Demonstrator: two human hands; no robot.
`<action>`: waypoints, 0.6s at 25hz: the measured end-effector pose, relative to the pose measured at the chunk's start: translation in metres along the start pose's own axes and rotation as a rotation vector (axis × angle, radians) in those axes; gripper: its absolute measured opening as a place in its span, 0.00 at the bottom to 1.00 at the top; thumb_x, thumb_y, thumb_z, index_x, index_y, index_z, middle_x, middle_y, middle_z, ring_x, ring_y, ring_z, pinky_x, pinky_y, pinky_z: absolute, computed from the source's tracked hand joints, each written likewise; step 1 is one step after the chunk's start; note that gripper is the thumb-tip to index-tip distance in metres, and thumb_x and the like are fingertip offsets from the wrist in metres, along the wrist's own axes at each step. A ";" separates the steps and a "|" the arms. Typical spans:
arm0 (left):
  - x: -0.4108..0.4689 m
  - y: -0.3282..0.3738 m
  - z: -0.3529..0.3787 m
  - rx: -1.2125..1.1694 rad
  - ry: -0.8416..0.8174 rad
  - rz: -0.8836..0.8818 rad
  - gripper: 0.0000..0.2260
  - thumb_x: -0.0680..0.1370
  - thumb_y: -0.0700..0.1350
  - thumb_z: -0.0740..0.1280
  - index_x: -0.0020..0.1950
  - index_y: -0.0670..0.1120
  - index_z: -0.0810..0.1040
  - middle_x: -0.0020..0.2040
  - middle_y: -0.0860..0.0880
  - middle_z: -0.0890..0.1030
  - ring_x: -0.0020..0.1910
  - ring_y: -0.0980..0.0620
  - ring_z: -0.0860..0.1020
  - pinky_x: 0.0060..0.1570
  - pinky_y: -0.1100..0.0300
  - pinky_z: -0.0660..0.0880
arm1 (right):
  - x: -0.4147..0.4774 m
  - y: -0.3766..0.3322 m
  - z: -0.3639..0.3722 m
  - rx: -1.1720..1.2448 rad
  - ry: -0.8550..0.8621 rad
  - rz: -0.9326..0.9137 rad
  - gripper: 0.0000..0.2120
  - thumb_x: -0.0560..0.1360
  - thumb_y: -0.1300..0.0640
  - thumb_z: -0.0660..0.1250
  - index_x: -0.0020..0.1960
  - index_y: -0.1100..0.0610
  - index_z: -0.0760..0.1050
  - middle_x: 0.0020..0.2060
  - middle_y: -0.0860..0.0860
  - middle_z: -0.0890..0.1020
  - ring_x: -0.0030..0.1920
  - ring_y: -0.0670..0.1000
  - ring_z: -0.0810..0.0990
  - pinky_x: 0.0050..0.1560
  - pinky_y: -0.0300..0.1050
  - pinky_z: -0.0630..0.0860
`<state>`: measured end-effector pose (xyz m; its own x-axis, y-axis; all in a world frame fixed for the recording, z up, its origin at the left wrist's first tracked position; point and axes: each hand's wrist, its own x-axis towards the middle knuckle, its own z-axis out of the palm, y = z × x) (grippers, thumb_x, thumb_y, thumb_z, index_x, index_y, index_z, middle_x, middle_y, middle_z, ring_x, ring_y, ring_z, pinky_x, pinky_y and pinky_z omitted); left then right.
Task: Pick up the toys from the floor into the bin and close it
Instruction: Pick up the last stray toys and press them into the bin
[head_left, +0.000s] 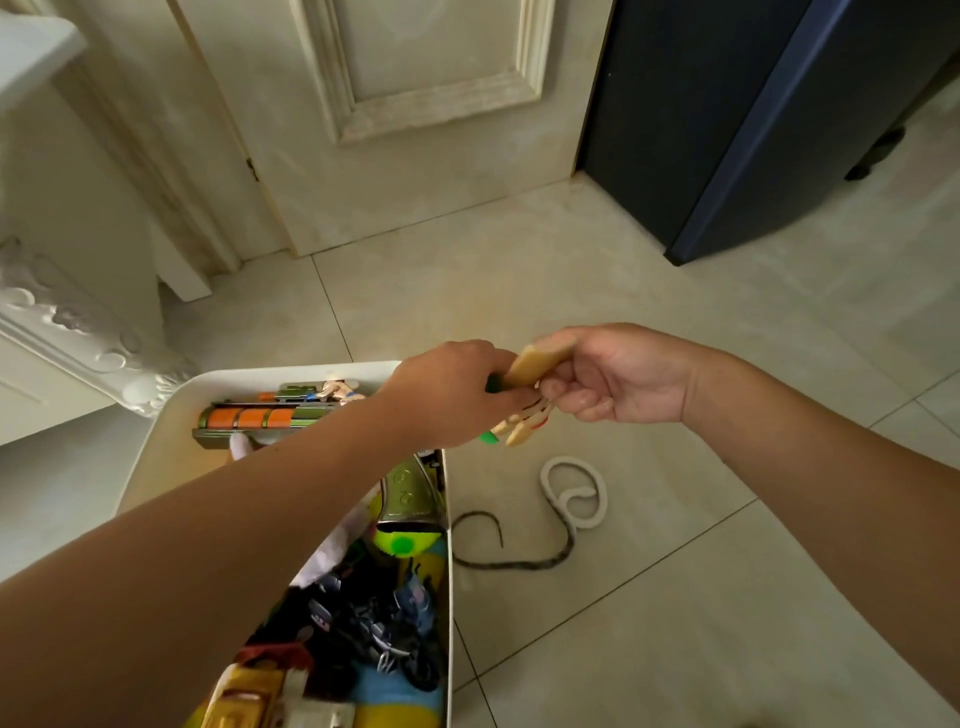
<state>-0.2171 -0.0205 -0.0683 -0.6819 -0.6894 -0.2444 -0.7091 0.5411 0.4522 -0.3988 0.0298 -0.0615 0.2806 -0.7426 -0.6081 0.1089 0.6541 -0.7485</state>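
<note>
Both hands meet just past the right rim of a white bin that is full of toys. My right hand pinches a tan, doll-like toy whose pale legs hang down. My left hand reaches across the bin and is closed around a green toy touching that same tan toy. Inside the bin lie an orange and green toy blaster, a green ball and a dark toy motorbike. On the tiles to the right of the bin lies a toy snake, white coil and dark tail.
A cream panelled door stands ahead, with a dark blue appliance at the right. An ornate white cabinet is close on the left of the bin. The floor is pale tile. No lid shows in view.
</note>
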 end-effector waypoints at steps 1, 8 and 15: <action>0.001 -0.002 0.001 0.020 0.021 -0.020 0.16 0.76 0.62 0.61 0.50 0.52 0.76 0.43 0.52 0.79 0.43 0.50 0.78 0.47 0.51 0.77 | 0.007 0.001 -0.002 0.052 0.024 -0.019 0.12 0.81 0.53 0.57 0.46 0.59 0.74 0.30 0.53 0.73 0.23 0.45 0.67 0.20 0.34 0.61; -0.001 -0.024 -0.006 -0.459 0.071 -0.224 0.16 0.78 0.57 0.64 0.47 0.45 0.79 0.36 0.50 0.77 0.35 0.52 0.74 0.39 0.58 0.72 | 0.059 0.107 -0.034 -0.912 0.511 0.322 0.44 0.69 0.44 0.72 0.77 0.41 0.51 0.75 0.55 0.58 0.72 0.61 0.63 0.66 0.56 0.68; -0.002 -0.030 -0.011 -0.603 0.113 -0.221 0.17 0.78 0.56 0.65 0.52 0.43 0.82 0.47 0.42 0.82 0.38 0.51 0.76 0.43 0.55 0.75 | 0.076 0.197 -0.010 -1.176 0.455 0.435 0.46 0.71 0.51 0.71 0.77 0.39 0.43 0.77 0.54 0.39 0.74 0.66 0.52 0.69 0.61 0.65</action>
<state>-0.1924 -0.0409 -0.0722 -0.4848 -0.8178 -0.3101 -0.5828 0.0378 0.8117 -0.3656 0.1008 -0.2573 -0.2838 -0.6387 -0.7153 -0.8545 0.5069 -0.1136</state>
